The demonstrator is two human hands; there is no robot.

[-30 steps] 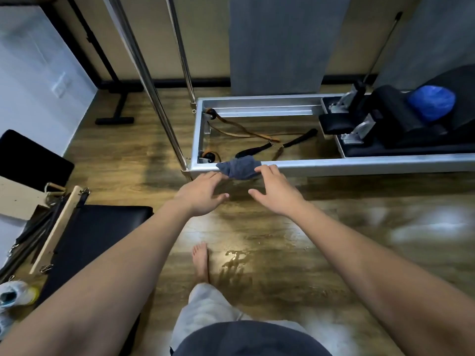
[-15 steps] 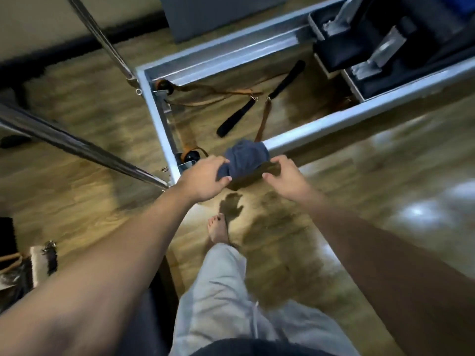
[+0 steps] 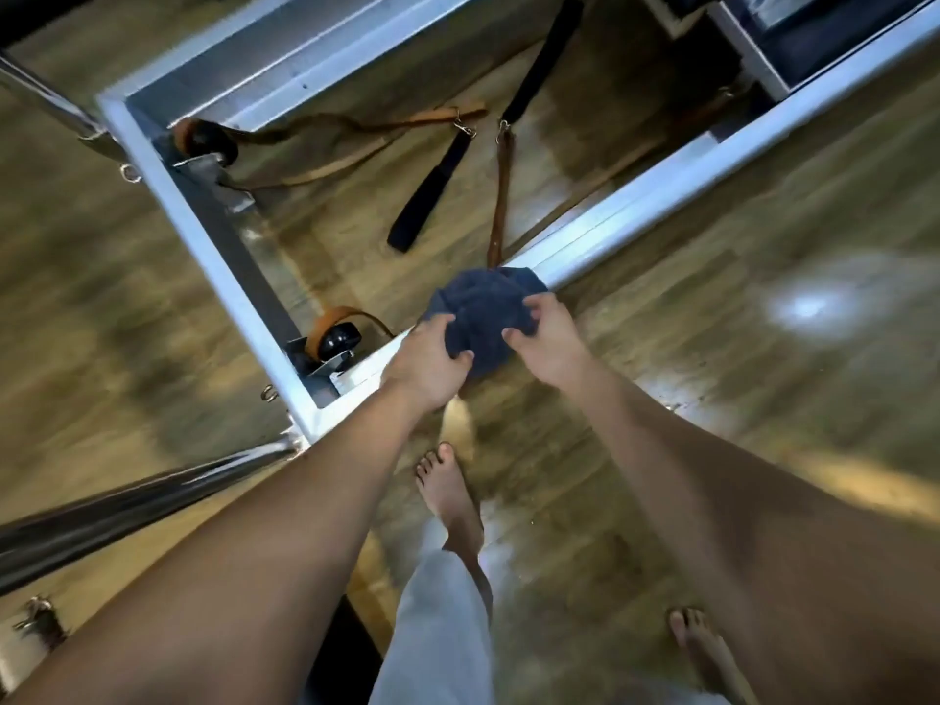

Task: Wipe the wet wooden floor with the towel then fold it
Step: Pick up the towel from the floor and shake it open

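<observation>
A dark blue towel (image 3: 483,307) sits bunched on the near rail of a silver metal frame (image 3: 661,185). My left hand (image 3: 427,368) grips its lower left side, thumb curled into the cloth. My right hand (image 3: 549,338) pinches its right side with fingers over the top. The wooden floor (image 3: 737,358) below shines with glare patches. Wet spots cannot be made out in the blur.
Inside the frame lie brown straps (image 3: 356,139) and black handles (image 3: 432,195), with a black pulley (image 3: 335,338) at the near corner. A chrome pole (image 3: 127,506) crosses at the left. My bare feet (image 3: 447,491) stand on the floor beneath my arms.
The view has tipped down and closer to the frame. Both hands went from reaching at the towel to closing their fingers on it.
</observation>
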